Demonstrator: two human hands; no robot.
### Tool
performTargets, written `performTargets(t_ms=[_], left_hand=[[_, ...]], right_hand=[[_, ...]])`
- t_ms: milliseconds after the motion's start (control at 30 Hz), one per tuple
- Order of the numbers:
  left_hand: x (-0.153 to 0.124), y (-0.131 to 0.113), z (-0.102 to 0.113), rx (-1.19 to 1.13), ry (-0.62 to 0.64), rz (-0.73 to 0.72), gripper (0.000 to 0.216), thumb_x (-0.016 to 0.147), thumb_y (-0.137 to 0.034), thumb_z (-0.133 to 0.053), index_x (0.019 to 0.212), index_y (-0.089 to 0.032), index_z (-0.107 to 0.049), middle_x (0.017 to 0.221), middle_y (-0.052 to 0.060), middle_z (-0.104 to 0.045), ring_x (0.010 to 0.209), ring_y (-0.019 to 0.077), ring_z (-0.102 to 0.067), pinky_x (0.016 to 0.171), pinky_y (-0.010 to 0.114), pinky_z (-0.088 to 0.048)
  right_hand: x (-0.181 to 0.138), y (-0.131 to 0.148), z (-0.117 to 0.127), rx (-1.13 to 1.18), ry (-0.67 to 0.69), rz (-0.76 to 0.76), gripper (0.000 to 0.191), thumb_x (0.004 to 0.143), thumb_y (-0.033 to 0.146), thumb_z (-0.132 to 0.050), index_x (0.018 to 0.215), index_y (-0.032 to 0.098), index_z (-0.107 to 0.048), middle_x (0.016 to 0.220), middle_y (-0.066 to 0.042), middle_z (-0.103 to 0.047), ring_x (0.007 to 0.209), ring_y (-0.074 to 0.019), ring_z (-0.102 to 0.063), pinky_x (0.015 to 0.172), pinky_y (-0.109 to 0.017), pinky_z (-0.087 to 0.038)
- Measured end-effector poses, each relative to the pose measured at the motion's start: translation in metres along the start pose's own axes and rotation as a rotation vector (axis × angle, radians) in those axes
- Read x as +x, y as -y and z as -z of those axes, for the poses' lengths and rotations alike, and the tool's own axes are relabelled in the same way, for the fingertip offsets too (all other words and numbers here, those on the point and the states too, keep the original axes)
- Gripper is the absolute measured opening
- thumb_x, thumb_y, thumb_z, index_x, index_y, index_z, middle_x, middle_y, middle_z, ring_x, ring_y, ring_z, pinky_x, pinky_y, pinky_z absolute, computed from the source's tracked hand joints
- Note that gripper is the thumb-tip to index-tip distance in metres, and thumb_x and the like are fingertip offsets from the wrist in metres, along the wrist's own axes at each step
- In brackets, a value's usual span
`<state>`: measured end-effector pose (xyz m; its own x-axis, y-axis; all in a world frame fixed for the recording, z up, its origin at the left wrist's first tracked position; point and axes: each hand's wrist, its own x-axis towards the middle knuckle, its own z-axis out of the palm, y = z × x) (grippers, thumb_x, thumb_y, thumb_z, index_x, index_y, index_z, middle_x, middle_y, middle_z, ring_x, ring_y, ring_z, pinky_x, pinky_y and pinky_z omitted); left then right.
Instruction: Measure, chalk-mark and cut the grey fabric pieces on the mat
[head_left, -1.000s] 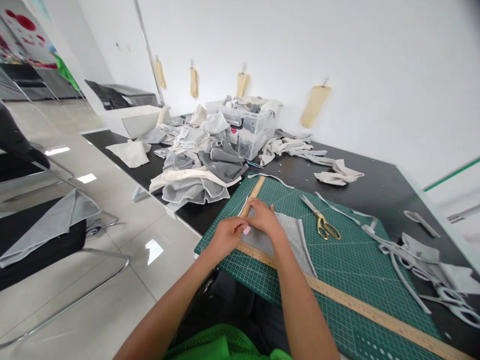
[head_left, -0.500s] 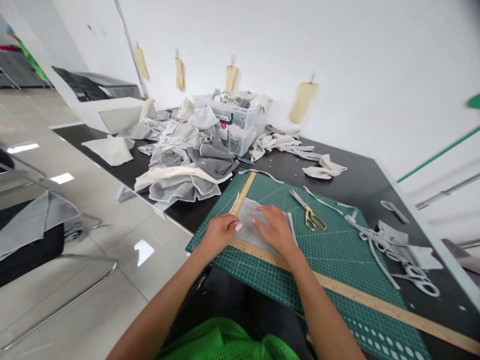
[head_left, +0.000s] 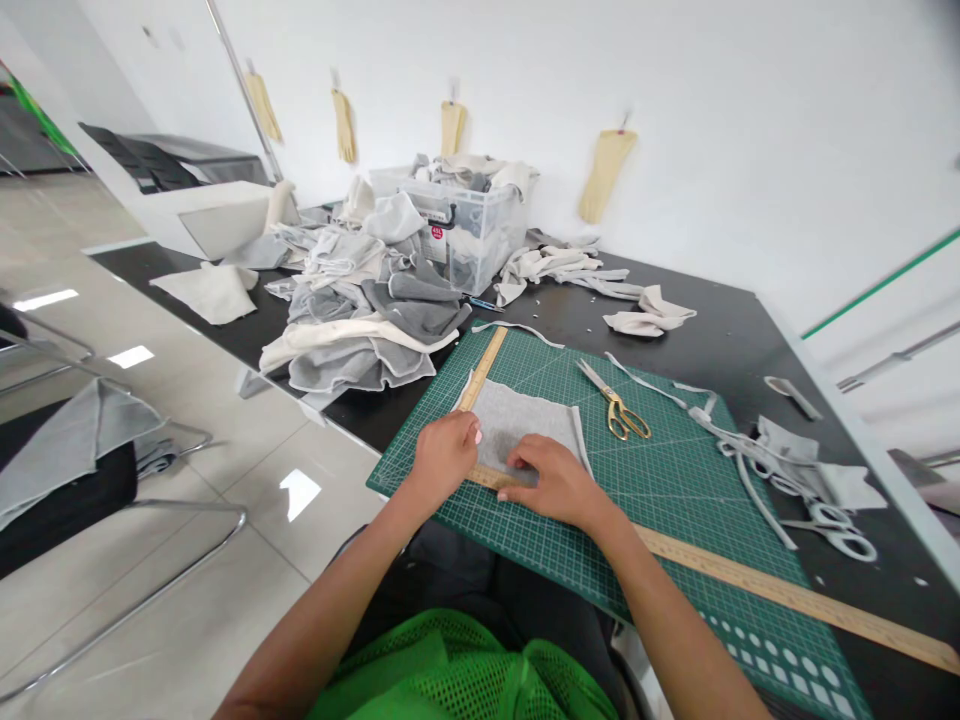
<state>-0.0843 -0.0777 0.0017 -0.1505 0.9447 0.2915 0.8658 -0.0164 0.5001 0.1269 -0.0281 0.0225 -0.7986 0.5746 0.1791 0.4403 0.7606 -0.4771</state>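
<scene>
A grey cloth piece (head_left: pixel 525 410) lies on the green cutting mat (head_left: pixel 660 480). One wooden ruler (head_left: pixel 750 577) runs along its near edge, and a second wooden strip (head_left: pixel 489 362) lies along its left edge; my hand hides where they meet. My left hand (head_left: pixel 444 452) is closed at that corner, a small pink piece of tailor's chalk (head_left: pixel 478 436) between thumb and fingers. My right hand (head_left: pixel 559 482) grips the near ruler, thumb at its front edge and curled fingers on the cloth side. Gold-handled scissors (head_left: pixel 615 405) lie right of the cloth.
A heap of grey and cream cloth (head_left: pixel 360 310) sits at the left, beside a clear plastic box (head_left: pixel 480 235) full of fabric. White-handled scissors (head_left: pixel 847 540) and fabric strips lie at the right. A chair (head_left: pixel 82 480) with cloth on it stands left of the table.
My right hand has moved from lying spread on the cloth toward me and now grips the ruler. My left hand stays near the corner with the pink chalk. The view has shifted slightly.
</scene>
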Motion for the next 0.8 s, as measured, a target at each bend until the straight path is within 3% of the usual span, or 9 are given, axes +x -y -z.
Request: performTargets(t_ms=[167, 333, 600, 800], left_hand=[[-0.007, 0.002, -0.009, -0.078, -0.111, 0.02, 0.021, 0.097, -0.021, -0.049, 0.087, -0.021, -0.068, 0.086, 0.003, -0.07, 0.08, 0.0172, -0.063, 0.071, 0.028, -0.041], [-0.008, 0.004, -0.012, -0.177, -0.174, -0.032, 0.022, 0.099, -0.021, -0.048, 0.099, -0.021, -0.07, 0.095, 0.004, -0.071, 0.093, 0.0181, -0.064, 0.084, 0.029, -0.048], [-0.02, -0.005, -0.009, -0.081, -0.273, -0.463, 0.024, 0.097, -0.014, -0.048, 0.11, -0.02, -0.067, 0.095, 0.007, -0.07, 0.099, 0.0211, -0.061, 0.094, 0.038, -0.048], [-0.023, -0.001, -0.014, -0.073, -0.346, -0.545, 0.025, 0.096, -0.014, -0.052, 0.115, -0.021, -0.066, 0.097, 0.006, -0.072, 0.099, 0.0202, -0.063, 0.094, 0.038, -0.049]], right_hand=[[0.001, 0.005, -0.004, -0.066, 0.063, 0.034, 0.031, 0.081, 0.047, -0.077, 0.092, 0.02, -0.065, 0.092, -0.004, -0.067, 0.089, -0.0219, -0.059, 0.079, -0.032, -0.04], [0.0, 0.007, -0.004, -0.099, 0.075, 0.039, 0.036, 0.08, 0.051, -0.078, 0.092, 0.02, -0.065, 0.094, -0.005, -0.067, 0.09, -0.023, -0.059, 0.081, -0.033, -0.04], [0.002, 0.014, -0.007, -0.238, 0.119, 0.002, 0.029, 0.086, 0.048, -0.072, 0.086, 0.02, -0.063, 0.086, -0.003, -0.064, 0.082, -0.0205, -0.057, 0.077, -0.033, -0.038], [-0.002, 0.019, -0.002, -0.329, 0.086, -0.024, 0.036, 0.085, 0.051, -0.072, 0.099, 0.019, -0.063, 0.092, -0.005, -0.065, 0.087, -0.0223, -0.057, 0.078, -0.034, -0.037]])
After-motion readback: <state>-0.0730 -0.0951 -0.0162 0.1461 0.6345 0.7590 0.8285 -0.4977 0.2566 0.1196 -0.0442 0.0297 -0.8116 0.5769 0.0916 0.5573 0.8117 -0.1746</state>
